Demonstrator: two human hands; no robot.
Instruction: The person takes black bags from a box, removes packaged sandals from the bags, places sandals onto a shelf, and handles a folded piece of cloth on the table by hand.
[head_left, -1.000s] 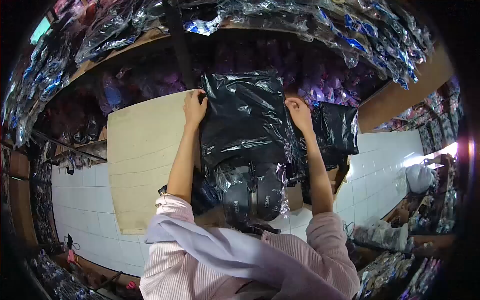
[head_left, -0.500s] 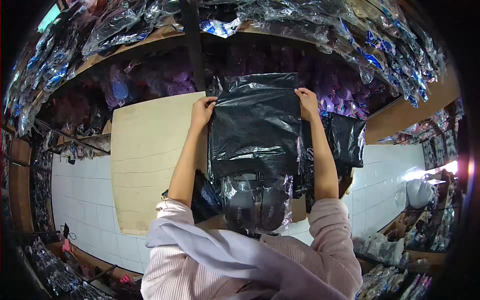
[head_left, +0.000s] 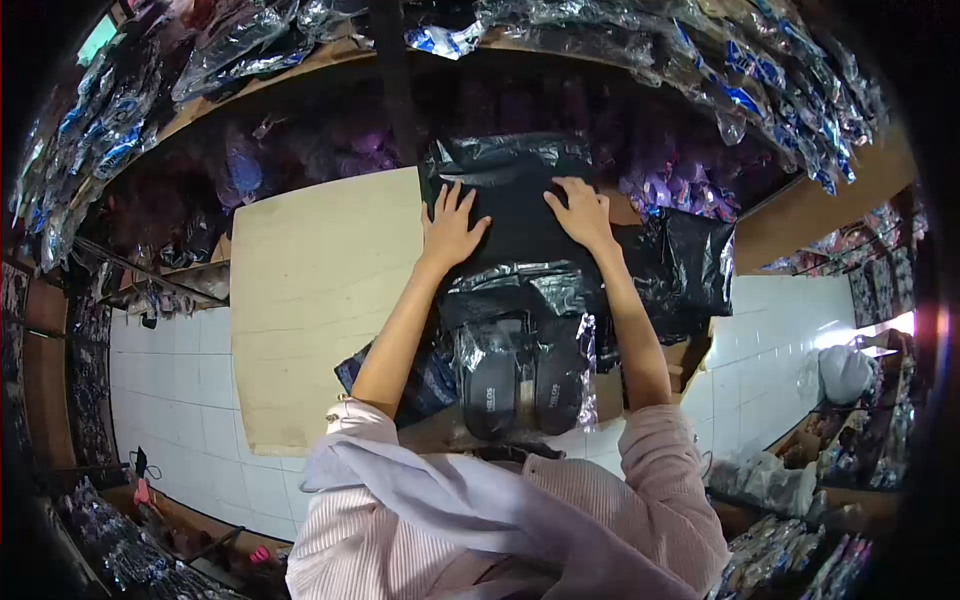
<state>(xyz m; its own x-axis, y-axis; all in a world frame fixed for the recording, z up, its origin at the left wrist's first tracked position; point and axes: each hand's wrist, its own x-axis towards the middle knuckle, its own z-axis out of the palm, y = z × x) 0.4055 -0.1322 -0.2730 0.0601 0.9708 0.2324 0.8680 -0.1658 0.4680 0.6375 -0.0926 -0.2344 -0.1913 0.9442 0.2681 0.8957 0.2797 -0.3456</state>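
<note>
A glossy black plastic bag (head_left: pixel 515 220) lies spread out in front of me, its surface wrinkled near the lower end. My left hand (head_left: pixel 455 230) rests on its left side, palm down with the fingers spread. On the right side of the bag, my right hand (head_left: pixel 582 215) lies flat, thumb pointing inward. Neither hand grips anything. Just below the bag's near edge, closest to my body, is a pair of dark slippers (head_left: pixel 491 390) in a clear plastic wrapper. Their upper ends are partly covered by the black plastic.
A beige cardboard sheet (head_left: pixel 325 310) lies to the left. More black plastic bags (head_left: pixel 695 265) are on the right. A dark blue bundle (head_left: pixel 425 385) sits beside the slippers. Shelves of plastic-wrapped goods (head_left: pixel 760 85) curve across the far side, above a white tiled floor (head_left: pixel 180 365).
Both hands have let go of the bag's upper edges and moved inward and nearer, now flat on it. The bag has settled lower, with creases bunched above the slippers.
</note>
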